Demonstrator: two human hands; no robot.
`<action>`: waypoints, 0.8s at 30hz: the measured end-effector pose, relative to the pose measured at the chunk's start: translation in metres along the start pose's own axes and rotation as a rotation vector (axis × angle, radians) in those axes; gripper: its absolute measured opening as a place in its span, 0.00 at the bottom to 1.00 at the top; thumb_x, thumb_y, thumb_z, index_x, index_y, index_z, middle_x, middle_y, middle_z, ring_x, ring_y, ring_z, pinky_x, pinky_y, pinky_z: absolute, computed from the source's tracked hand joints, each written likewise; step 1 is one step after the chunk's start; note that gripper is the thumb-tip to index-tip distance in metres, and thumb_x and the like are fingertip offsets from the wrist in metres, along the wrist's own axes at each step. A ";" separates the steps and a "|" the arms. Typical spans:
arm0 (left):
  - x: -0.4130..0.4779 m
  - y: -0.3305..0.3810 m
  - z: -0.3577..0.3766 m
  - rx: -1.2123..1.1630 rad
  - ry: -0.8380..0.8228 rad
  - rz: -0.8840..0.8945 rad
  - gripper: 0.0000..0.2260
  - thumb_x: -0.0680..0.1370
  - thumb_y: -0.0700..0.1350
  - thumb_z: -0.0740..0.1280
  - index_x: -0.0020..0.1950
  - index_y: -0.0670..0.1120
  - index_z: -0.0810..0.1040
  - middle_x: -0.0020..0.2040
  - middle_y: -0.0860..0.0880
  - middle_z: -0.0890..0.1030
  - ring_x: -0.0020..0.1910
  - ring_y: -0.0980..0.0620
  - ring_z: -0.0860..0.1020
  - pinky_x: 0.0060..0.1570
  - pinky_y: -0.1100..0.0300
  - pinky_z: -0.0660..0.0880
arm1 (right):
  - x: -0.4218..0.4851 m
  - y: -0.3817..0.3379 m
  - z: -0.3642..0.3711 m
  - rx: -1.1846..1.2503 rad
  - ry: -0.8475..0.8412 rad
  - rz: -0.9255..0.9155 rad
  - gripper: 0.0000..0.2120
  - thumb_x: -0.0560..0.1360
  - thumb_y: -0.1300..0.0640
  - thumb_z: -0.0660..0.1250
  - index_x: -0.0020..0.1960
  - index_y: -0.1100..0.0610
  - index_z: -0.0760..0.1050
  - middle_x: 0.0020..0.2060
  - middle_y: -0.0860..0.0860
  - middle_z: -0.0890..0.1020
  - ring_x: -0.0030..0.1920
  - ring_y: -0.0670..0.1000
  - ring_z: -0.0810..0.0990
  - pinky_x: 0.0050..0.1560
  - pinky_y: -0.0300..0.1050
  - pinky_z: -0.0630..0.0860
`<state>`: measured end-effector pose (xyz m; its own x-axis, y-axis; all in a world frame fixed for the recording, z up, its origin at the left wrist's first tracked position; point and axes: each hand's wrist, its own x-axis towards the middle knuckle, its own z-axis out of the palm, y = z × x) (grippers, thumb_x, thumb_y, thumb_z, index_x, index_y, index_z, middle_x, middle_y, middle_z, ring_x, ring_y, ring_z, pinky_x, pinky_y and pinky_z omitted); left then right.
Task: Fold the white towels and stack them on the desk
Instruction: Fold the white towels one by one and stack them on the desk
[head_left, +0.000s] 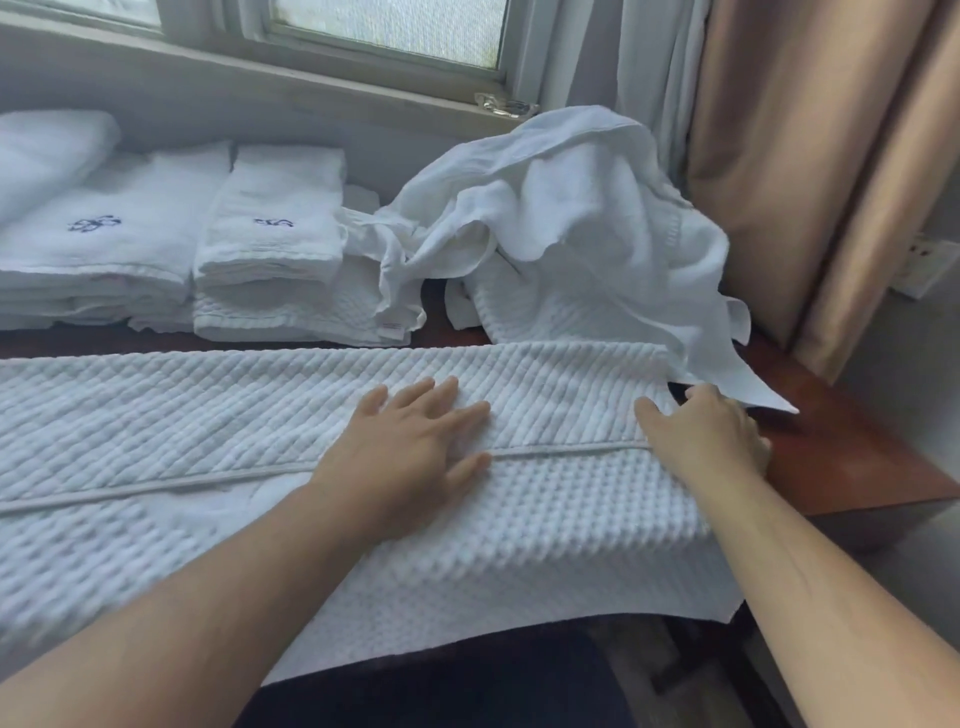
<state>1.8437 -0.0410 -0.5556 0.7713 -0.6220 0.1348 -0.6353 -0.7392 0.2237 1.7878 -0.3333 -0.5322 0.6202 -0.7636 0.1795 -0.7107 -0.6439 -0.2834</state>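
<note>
A white waffle-weave towel (208, 415) lies spread across the brown desk (857, 457), folded lengthwise so a hem runs along its middle, and its near part hangs over the front edge. My left hand (410, 441) presses flat on it near the middle, fingers straight. My right hand (711, 431) is at the towel's right end, thumb on top and fingers curled over the edge. Two stacks of folded white towels (270, 244) (98, 249) stand at the back left. A heap of unfolded white towels (561, 228) sits at the back right.
A window sill (260, 67) and wall run behind the desk. A tan curtain (831, 156) hangs at the right, with a wall socket (930, 260) beside it. The desk's right end drops off past my right hand. A dark seat (467, 686) is below.
</note>
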 end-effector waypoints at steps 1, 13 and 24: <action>0.000 0.001 0.000 0.009 -0.005 0.004 0.29 0.80 0.69 0.47 0.80 0.64 0.53 0.82 0.55 0.52 0.81 0.54 0.47 0.79 0.46 0.44 | 0.002 0.001 -0.001 -0.020 -0.006 0.008 0.36 0.73 0.32 0.61 0.69 0.57 0.72 0.64 0.57 0.78 0.65 0.62 0.75 0.62 0.58 0.68; -0.007 0.001 0.002 0.061 -0.021 0.060 0.29 0.79 0.68 0.40 0.80 0.64 0.47 0.83 0.55 0.47 0.81 0.55 0.44 0.79 0.45 0.40 | 0.025 0.013 0.003 0.507 -0.008 -0.036 0.09 0.78 0.54 0.66 0.57 0.51 0.72 0.47 0.48 0.76 0.45 0.53 0.75 0.38 0.45 0.67; -0.008 -0.001 0.002 0.073 -0.104 0.089 0.27 0.82 0.65 0.40 0.80 0.64 0.39 0.81 0.56 0.39 0.80 0.56 0.37 0.79 0.45 0.39 | 0.005 -0.007 0.008 0.050 0.009 -0.414 0.25 0.81 0.40 0.56 0.73 0.51 0.71 0.75 0.51 0.69 0.75 0.56 0.64 0.71 0.58 0.62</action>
<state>1.8378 -0.0355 -0.5589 0.7061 -0.7063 0.0496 -0.7049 -0.6946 0.1441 1.7986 -0.3324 -0.5369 0.8472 -0.4408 0.2964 -0.3845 -0.8939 -0.2305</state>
